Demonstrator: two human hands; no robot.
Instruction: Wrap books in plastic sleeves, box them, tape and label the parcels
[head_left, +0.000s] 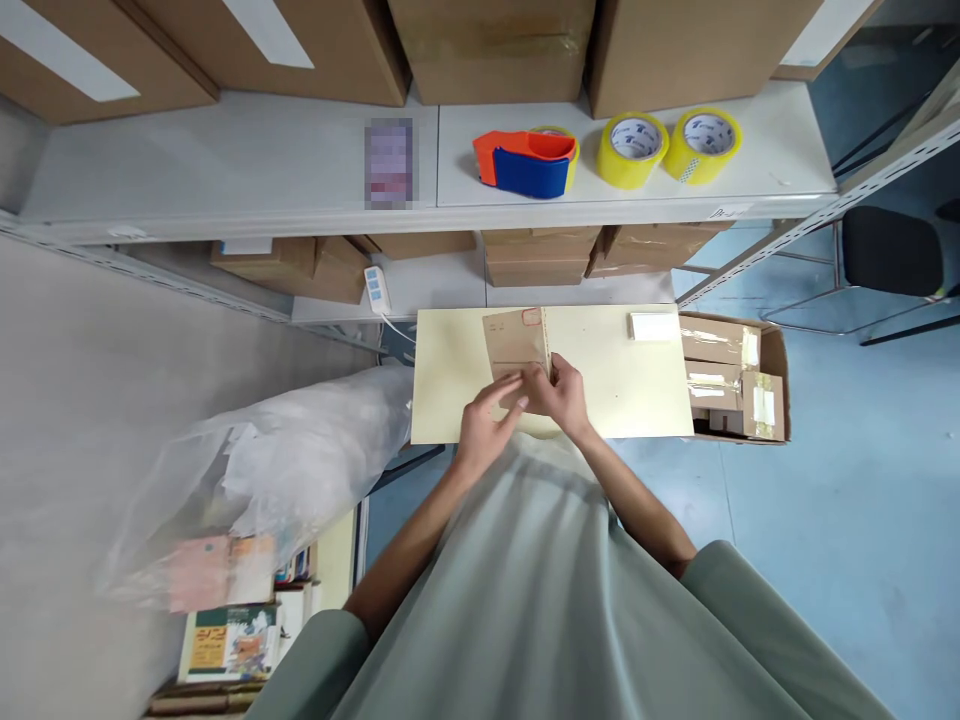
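Observation:
A tan booklet or envelope (517, 338) with a red outlined mark near its top edge is held over the pale yellow table (450, 375), just in front of my body. My right hand (562, 395) grips its lower right side, thumb and fingers closed on it. At the lower left corner is my left hand (487, 425), thumb and fingers apart, fingertips reaching across the lower part close to the right hand. The hands cover that lower part. Whether it is a booklet or an envelope I cannot tell.
A small white block (652, 327) lies on the table. Boxes fill an open carton (784, 400) at right. On the shelf (262, 170) are yellow tape rolls (634, 150) and an orange-blue tape dispenser (529, 165). A plastic bag (300, 450) and books (232, 640) are left.

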